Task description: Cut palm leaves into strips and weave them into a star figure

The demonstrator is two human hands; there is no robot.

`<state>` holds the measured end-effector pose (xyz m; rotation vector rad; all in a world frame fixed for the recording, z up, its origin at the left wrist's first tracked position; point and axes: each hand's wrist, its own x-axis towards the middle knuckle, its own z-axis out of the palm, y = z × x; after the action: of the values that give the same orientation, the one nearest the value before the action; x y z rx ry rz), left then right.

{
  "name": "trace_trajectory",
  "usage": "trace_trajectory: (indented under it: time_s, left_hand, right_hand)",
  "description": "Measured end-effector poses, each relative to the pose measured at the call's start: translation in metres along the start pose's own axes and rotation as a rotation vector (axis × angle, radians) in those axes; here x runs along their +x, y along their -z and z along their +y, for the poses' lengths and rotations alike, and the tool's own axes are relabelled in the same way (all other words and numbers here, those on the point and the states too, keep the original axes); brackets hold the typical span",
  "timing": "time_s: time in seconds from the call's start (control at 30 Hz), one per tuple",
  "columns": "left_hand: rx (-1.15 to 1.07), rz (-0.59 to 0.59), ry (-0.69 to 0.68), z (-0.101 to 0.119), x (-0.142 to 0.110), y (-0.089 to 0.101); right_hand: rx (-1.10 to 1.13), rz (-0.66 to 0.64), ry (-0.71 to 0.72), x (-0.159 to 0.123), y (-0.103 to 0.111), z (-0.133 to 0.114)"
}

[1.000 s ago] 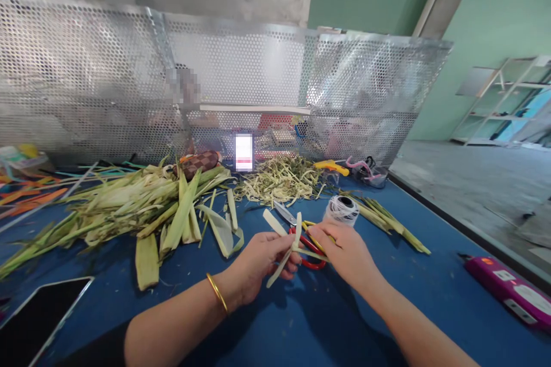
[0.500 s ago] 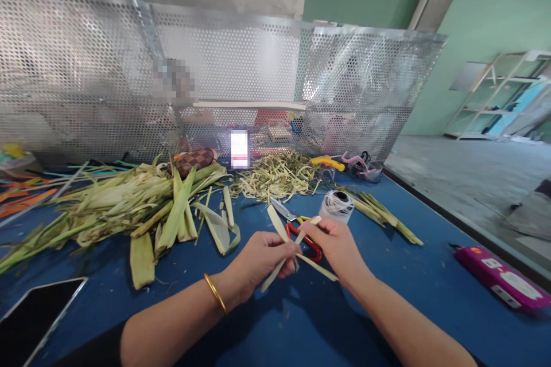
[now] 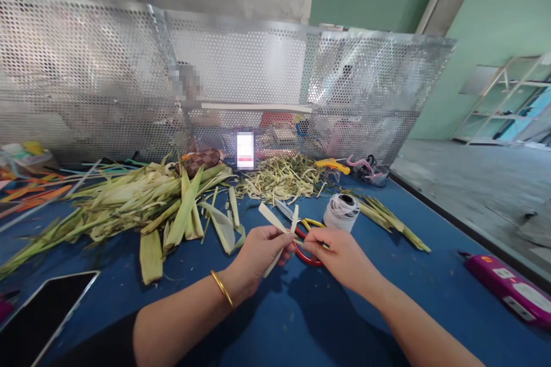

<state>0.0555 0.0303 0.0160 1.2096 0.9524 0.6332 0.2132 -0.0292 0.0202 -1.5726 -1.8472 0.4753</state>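
Observation:
Pale leaf strips (image 3: 270,216), crossed over one another, are pinched at their crossing by my left hand (image 3: 267,249). One end points up left, another stands up, and one hangs below the fingers. My right hand (image 3: 330,249) has its fingers closed on the strip end that reaches out to the right. Behind the strips lie scissors (image 3: 307,259) with red and yellow handles, partly covered by my right hand. A spool of white thread (image 3: 342,213) stands just beyond that hand.
Long green leaves (image 3: 124,200) are heaped at the left, with thin shreds (image 3: 284,180) piled at the back centre. A dark phone (image 3: 47,315) lies front left, a purple device (image 3: 508,287) at right. Perforated metal panels (image 3: 241,63) border the blue table (image 3: 275,327).
My right hand moved from the upright strip end to the one pointing right. My left hand kept its pinch on the crossing. The view shifted slightly.

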Motion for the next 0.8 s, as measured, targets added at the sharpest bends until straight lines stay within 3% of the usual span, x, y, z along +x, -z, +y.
trace_trajectory:
  time_s: [0.13,0.27,0.33,0.4,0.53,0.63,0.8]
  left_hand:
    - [0.039,-0.022,-0.011,0.000,0.002,0.002]
    - [0.206,-0.161,-0.003,0.003,-0.002,0.003]
    - [0.302,-0.263,-0.002,0.003,-0.005,0.002]
    - [0.374,-0.356,0.002,0.002,-0.008,0.001]
    - [0.431,-0.475,0.037,-0.001,-0.010,-0.001]
    - [0.435,-0.445,0.060,-0.001,-0.010,-0.003]
    - [0.454,-0.288,0.077,0.001,-0.009,-0.005]
  right_hand:
    - [0.048,-0.020,0.007,-0.001,0.005,0.001]
    - [0.029,0.277,-0.017,0.001,0.009,0.007]
    - [-0.003,0.314,-0.010,0.002,0.007,0.008]
    - [0.040,0.204,-0.052,0.004,0.002,0.006]
    - [0.462,-0.035,-0.244,0.006,-0.011,-0.001]
    - [0.569,-0.013,-0.260,0.005,-0.013,-0.007]
    - [0.259,0.206,-0.084,-0.001,-0.006,-0.013]
